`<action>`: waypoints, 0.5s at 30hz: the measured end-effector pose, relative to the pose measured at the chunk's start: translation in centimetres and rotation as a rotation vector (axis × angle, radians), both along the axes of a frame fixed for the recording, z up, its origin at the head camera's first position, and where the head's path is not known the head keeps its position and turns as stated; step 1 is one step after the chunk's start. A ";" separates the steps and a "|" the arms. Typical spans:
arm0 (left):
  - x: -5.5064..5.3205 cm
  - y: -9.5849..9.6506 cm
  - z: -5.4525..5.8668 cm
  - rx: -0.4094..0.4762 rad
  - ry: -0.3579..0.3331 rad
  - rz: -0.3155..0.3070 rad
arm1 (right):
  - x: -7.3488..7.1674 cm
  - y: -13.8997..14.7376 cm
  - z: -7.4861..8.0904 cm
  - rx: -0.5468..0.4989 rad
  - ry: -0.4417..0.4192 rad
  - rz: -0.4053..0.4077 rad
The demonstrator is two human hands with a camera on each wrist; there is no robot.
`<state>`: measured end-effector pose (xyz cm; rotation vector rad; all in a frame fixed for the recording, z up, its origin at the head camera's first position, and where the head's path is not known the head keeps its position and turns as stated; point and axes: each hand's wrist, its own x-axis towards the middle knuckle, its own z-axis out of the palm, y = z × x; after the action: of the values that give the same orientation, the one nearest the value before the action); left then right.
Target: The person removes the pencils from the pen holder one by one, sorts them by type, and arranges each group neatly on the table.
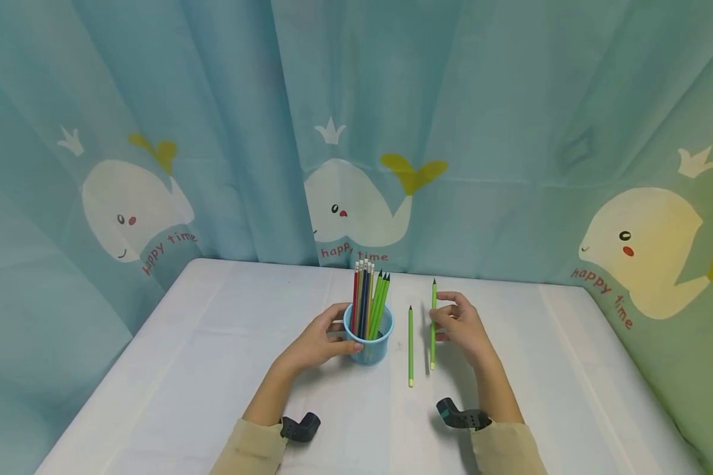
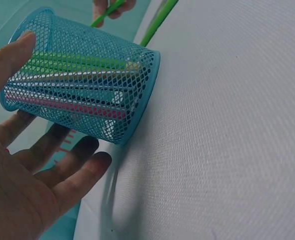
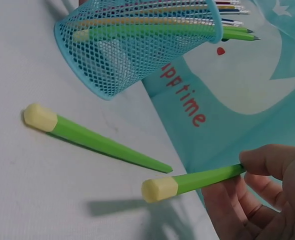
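Note:
A light blue mesh pen cup point(image 1: 371, 352) stands upright on the table, holding several pencils: green ones point(image 1: 379, 307) with dark tips up, and red, dark blue and tan ones with white ends up. My left hand point(image 1: 317, 342) grips the cup from its left side, thumb at the front rim and fingers behind. Between thumb and fingers, my right hand point(image 1: 460, 324) pinches a green pencil point(image 3: 207, 180), held just above the table with its pale yellow end toward me. Another green pencil point(image 1: 410, 346) lies on the table between the cup and that hand.
The white-covered table point(image 1: 184, 369) reaches back to a light blue curtain point(image 1: 499, 132) printed with white whales. Each wrist wears a black strap with a camera mount, such as the right strap point(image 1: 463, 417).

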<state>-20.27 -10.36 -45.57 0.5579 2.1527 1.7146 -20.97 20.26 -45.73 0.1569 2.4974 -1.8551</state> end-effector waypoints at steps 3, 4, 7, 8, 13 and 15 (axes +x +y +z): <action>0.0 0.0 0.1 -0.004 0.000 0.003 | -0.1 0.0 -0.2 0.024 -0.012 0.014; 0.0 0.0 0.1 -0.006 -0.002 0.004 | -0.2 0.0 -0.3 0.029 -0.017 0.016; 0.0 0.0 0.2 -0.010 -0.003 0.009 | -0.3 -0.1 -0.5 0.055 -0.032 0.026; 0.0 0.0 0.3 -0.011 -0.003 0.011 | -0.3 -0.1 -0.5 0.065 -0.038 0.030; 0.1 0.1 0.4 -0.003 -0.001 0.007 | -0.3 -0.2 -0.8 0.132 -0.066 0.049; 0.2 0.1 0.5 0.003 0.002 0.005 | -0.2 -0.2 -0.9 0.148 -0.080 0.053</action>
<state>-20.12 -10.30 -45.11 0.5556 2.1546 1.7205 -21.18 20.07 -46.68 0.1628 2.5573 -1.6117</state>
